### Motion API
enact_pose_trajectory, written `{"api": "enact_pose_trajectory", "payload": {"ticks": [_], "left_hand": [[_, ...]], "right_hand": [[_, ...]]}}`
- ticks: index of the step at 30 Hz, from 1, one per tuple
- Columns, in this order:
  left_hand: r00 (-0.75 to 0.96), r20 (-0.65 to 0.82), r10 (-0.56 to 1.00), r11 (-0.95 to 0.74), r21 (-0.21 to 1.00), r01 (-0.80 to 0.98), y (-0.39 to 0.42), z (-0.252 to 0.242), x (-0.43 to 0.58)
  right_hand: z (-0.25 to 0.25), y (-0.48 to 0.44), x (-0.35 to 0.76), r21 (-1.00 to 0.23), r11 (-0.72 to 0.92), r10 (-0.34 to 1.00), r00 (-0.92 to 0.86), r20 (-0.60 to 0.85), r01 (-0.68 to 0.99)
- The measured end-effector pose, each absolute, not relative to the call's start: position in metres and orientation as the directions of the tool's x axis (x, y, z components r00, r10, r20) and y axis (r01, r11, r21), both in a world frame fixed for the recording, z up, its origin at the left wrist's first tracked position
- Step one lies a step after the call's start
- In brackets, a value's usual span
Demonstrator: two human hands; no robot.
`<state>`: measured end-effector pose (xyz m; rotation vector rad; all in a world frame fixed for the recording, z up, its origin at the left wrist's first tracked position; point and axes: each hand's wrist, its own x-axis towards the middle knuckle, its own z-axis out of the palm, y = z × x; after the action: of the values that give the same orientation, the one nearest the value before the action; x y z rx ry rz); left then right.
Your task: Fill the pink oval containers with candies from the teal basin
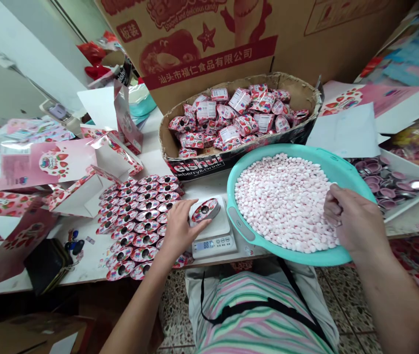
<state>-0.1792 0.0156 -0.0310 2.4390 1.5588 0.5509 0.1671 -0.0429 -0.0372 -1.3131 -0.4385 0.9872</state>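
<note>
My left hand [180,225] reaches over a small digital scale [214,246], its thumb and fingers closed around a small oval candy box [205,210] on the scale's white platform. The box is printed with strawberries and has a dark hole in its top. My right hand [357,223] is above the right side of a turquoise basin [244,231]. Its fingers are curled together, and whatever lies inside them is hidden. Small pale pink candies [283,201] fill the basin. Left of the scale, many matching oval boxes [145,215] stand in tight rows, holes upward.
Behind the basin, a cut-down carton [202,169] holds loose strawberry-printed boxes. A large cardboard box [209,44] rises behind it. At right, a white tray [412,196] contains pink round lids. Folded display cartons [65,162] and a black wallet [49,263] lie at left.
</note>
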Motion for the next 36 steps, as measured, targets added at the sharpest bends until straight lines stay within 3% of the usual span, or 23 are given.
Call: {"api": "enact_pose_trajectory", "payload": {"ticks": [30, 36], "left_hand": [[0.306, 0.177, 0.935, -0.347, 0.288, 0.893, 0.021, -0.056, -0.178], [0.292, 0.213, 0.932, -0.35, 0.324, 0.879, 0.018, -0.052, -0.177]], "right_hand": [[-0.041, -0.042, 0.169, -0.916, -0.049, 0.802, 0.531, -0.274, -0.399], [-0.04, -0.041, 0.168, -0.912, -0.036, 0.801, 0.534, -0.271, -0.409]]}}
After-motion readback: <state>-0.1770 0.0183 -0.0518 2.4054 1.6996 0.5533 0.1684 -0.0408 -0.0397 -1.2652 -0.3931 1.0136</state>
